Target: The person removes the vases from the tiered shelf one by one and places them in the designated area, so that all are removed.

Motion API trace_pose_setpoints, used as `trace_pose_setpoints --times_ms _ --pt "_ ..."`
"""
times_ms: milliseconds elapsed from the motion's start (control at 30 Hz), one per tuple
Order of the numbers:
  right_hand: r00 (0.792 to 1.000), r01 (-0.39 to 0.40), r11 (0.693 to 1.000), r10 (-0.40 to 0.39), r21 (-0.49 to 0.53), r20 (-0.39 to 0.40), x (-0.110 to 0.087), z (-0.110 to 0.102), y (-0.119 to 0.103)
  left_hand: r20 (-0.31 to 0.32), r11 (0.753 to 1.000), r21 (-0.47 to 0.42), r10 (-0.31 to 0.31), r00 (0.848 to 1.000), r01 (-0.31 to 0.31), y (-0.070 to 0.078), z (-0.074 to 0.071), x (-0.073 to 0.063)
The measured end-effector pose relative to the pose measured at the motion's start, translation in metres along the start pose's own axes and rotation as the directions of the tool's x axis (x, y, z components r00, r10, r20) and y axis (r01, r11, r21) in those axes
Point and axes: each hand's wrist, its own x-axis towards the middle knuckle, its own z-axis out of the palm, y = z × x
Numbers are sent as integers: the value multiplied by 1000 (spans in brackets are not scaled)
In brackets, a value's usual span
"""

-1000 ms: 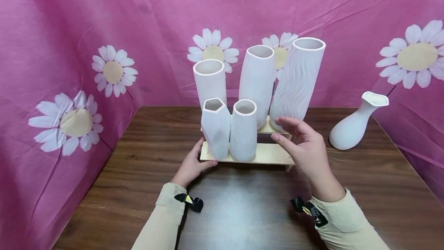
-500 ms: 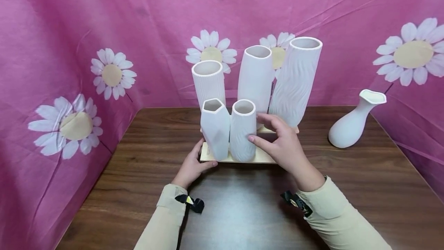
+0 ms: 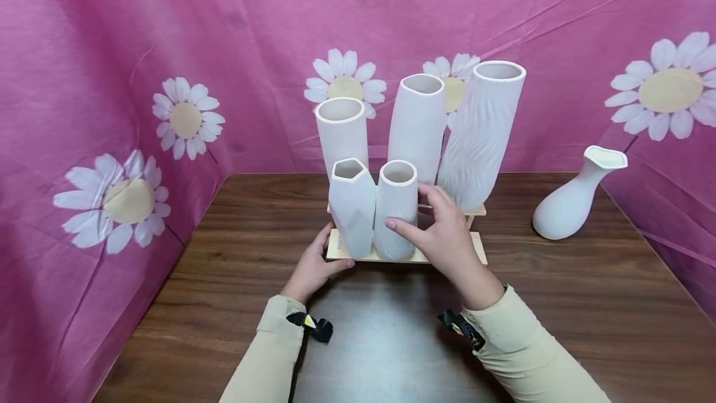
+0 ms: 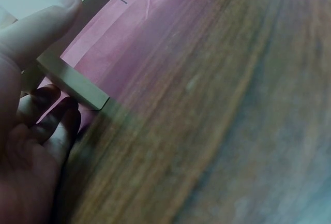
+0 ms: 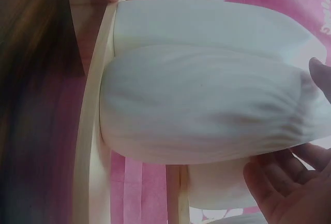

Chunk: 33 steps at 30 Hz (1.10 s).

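Note:
A small white wavy-textured vase (image 3: 398, 199) stands on the lower shelf of a two-tier wooden stand (image 3: 478, 246). My right hand (image 3: 449, 242) holds this vase, thumb across its front and fingers round its right side. In the right wrist view the vase (image 5: 201, 102) sits against the shelf, thumb and fingers on opposite sides near its mouth. Close beside it on the left is a faceted white vase (image 3: 352, 213). My left hand (image 3: 313, 267) grips the stand's left end, thumb along the front edge; the left wrist view shows fingers around the stand's leg (image 4: 72, 81).
On the upper shelf stand a ribbed vase (image 3: 341, 135), a smooth vase (image 3: 416, 129) and a tall wavy vase (image 3: 481, 135). A narrow-necked vase (image 3: 567, 204) is on the brown wooden table (image 3: 235, 241) at the right. Behind hangs a pink flowered cloth (image 3: 252, 30).
My right hand has moved left from beside the stand's right end to the small wavy vase and now holds it. The left hand stays at the stand's left end.

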Motion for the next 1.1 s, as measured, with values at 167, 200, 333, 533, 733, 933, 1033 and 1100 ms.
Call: trace_pose_setpoints --times_ms 167,200,333,533,733,933,1033,1100 --pt "1000 3 1000 -3 5 -28 1 4 -3 -5 1000 6 -16 1000 16 1 0 1" --pt "999 5 1000 -5 2 -35 0 5 -3 -6 1000 8 -18 1000 18 1 0 1" --pt "998 20 1000 -20 -7 -58 0 8 -3 -7 1000 4 -22 1000 22 0 0 1" --pt "994 54 999 -53 7 -100 -2 6 0 -6 1000 -3 -20 1000 20 1 1 1" --pt "992 57 998 -56 10 -109 -7 1 -2 -5 1000 -11 -24 1000 24 1 2 2" --pt "992 31 1000 -30 1 -123 -14 -10 -6 -4 1000 -9 -24 1000 24 0 2 1" --pt "990 14 1000 -16 -15 -138 -19 -17 -9 -6 1000 -6 -19 1000 19 -1 2 1" --pt "989 4 1000 -7 -26 -147 -22 -22 -11 -11 1000 -9 -26 1000 26 -1 1 1"
